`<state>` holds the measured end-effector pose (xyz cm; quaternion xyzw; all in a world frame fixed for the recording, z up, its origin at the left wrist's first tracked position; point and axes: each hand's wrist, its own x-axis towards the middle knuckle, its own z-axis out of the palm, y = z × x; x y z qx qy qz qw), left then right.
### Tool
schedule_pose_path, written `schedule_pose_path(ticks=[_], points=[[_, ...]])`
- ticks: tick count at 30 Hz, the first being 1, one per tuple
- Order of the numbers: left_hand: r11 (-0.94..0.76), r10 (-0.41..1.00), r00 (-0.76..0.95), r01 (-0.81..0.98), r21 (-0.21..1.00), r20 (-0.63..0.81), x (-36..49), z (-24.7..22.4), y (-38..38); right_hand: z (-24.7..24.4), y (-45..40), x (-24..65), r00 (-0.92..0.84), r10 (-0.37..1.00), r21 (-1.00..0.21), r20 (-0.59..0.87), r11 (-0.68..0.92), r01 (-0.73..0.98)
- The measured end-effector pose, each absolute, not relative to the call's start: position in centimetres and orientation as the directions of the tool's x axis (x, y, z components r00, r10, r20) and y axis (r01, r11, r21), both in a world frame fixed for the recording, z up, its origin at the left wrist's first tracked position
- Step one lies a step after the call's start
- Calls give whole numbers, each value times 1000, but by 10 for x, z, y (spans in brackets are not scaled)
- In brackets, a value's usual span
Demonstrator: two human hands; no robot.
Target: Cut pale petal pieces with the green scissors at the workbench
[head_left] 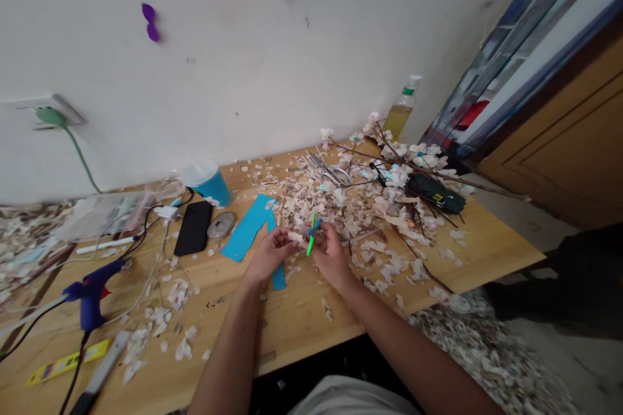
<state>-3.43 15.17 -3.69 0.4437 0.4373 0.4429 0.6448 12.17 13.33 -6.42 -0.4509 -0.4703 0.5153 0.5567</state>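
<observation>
My left hand (275, 253) is closed, with a small pale paper-like scrap (296, 237) pinched at its fingertips. Close beside it, my right hand (331, 251) grips a small bright green and blue tool (311, 241); its exact kind is too small to make out. The two hands almost meet over the table's front middle. Under and left of my left hand lies a cut sheet of blue card (248, 228). Beyond both hands spreads a heap of pale petal-like scraps (311, 198).
Metal scissors (331, 172) rest on the scraps. Blossom branches (403, 159) lie at right before an oil-coloured bottle (402, 107). Leftward are a phone (193, 228), round metal lid (220, 225), blue tub (209, 183), corded blue glue gun (92, 295) and utility knife (104, 366).
</observation>
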Motion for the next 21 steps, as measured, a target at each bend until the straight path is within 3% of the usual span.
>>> schedule_pose_path(ticks=[5,10,18,21], points=[[224,956,234,-206,952,-175,-33,-43,153,-67,136,123,6,999,-980,45,46,-194],[272,956,198,-338,901,-215,-25,-43,150,-64,136,124,-19,999,-969,26,20,-246],[244,969,85,-463,852,-231,-11,-40,147,-73,136,122,36,999,-984,40,45,-175],[209,971,20,-553,806,-239,-13,-38,149,-77,130,123,-5,997,-995,81,80,-51]])
